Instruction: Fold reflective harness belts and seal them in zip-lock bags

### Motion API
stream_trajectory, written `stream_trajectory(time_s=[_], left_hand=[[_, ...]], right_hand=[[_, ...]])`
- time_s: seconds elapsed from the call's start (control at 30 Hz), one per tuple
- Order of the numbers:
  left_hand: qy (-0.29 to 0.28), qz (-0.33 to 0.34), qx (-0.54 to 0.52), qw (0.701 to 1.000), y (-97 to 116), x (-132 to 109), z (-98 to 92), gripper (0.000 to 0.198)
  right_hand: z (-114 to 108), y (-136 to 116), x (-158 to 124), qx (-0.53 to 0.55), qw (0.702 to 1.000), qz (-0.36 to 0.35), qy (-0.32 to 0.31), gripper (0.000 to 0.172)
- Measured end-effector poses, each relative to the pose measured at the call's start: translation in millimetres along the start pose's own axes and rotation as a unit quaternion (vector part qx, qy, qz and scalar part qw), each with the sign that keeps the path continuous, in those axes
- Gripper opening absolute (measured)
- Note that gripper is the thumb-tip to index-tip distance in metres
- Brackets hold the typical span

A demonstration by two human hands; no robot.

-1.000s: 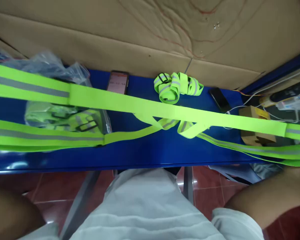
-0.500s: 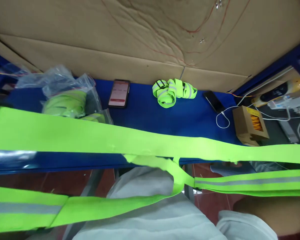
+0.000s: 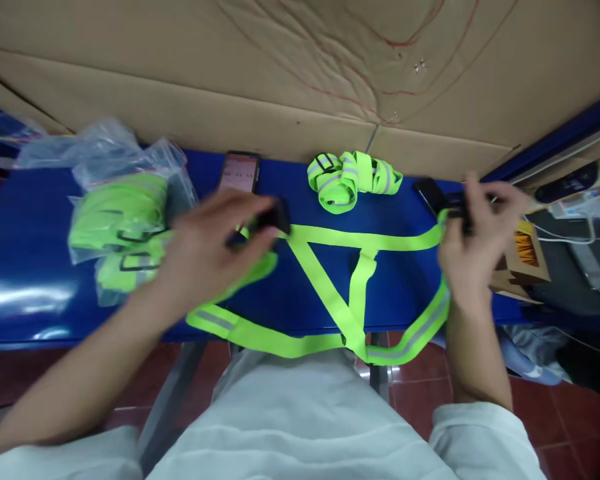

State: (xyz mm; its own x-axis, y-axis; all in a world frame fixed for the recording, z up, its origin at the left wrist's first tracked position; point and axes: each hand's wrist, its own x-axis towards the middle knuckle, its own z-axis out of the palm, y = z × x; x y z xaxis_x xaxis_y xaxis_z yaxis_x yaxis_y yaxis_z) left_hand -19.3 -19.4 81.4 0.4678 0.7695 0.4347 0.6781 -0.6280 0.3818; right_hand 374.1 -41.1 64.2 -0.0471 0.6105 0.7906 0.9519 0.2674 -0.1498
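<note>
A neon yellow-green reflective strap harness [image 3: 330, 293] lies over the blue table's front edge, its bands crossing in a triangle. At its left end my left hand [image 3: 210, 247] is closed, with a black buckle [image 3: 279, 217] between thumb and fingers. My right hand [image 3: 473, 247] is closed on a black buckle at the right end, where the band bends down. Both hands are blurred by motion. A rolled-up reflective harness [image 3: 350, 180] lies behind the spread one.
Clear bags holding folded green harnesses [image 3: 120, 210] lie at the left. A phone with a lit screen [image 3: 240, 172] and a dark phone [image 3: 427, 195] lie at the back. Farther right stands a cardboard box [image 3: 533, 257] beside white cables. A cardboard panel [image 3: 180, 113] backs the table.
The harness, stretched wide across the view before, is now lower on the table with its bands slackened. Both hands have come into view, moving inward from the sides.
</note>
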Motion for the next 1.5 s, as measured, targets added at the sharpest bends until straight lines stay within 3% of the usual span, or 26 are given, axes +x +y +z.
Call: stream_trajectory(time_s=[0.07,0.13,0.27,0.63,0.83,0.93,1.2,1.5], left_hand=[[-0.012,0.032,0.012,0.999,10.2,-2.1,31.1,0.031],[-0.027,0.054,0.038,0.997,15.5,-2.7,60.9,0.032],[0.010,0.042,0.011,0.999,8.5,-6.7,92.4,0.029],[0.018,0.035,-0.004,0.999,5.2,-17.3,94.6,0.026],[0.028,0.022,-0.004,0.999,4.4,-16.0,94.7,0.027],[0.027,0.023,-0.004,0.999,4.6,-16.9,96.4,0.028],[0.021,0.034,0.011,0.999,2.6,-18.9,100.2,0.027],[0.010,0.053,0.017,0.998,-3.5,-17.7,100.9,0.028]], right_hand=[[26.1,-45.5,0.7,0.052,0.992,-0.026,-0.108,0.063],[48.9,-75.8,-4.6,0.110,0.978,-0.052,-0.171,0.063],[77.2,-92.7,-26.8,0.139,0.962,-0.051,-0.229,0.063],[85.2,-102.7,-49.5,0.151,0.943,-0.097,-0.281,0.066],[83.0,-95.7,-45.9,0.147,0.968,-0.081,-0.188,0.063],[81.8,-95.2,-44.5,0.134,0.970,-0.099,-0.178,0.064],[79.3,-107.8,-48.3,0.063,0.963,-0.158,-0.210,0.064],[80.1,-116.4,-56.9,0.153,0.939,-0.144,-0.271,0.069]])
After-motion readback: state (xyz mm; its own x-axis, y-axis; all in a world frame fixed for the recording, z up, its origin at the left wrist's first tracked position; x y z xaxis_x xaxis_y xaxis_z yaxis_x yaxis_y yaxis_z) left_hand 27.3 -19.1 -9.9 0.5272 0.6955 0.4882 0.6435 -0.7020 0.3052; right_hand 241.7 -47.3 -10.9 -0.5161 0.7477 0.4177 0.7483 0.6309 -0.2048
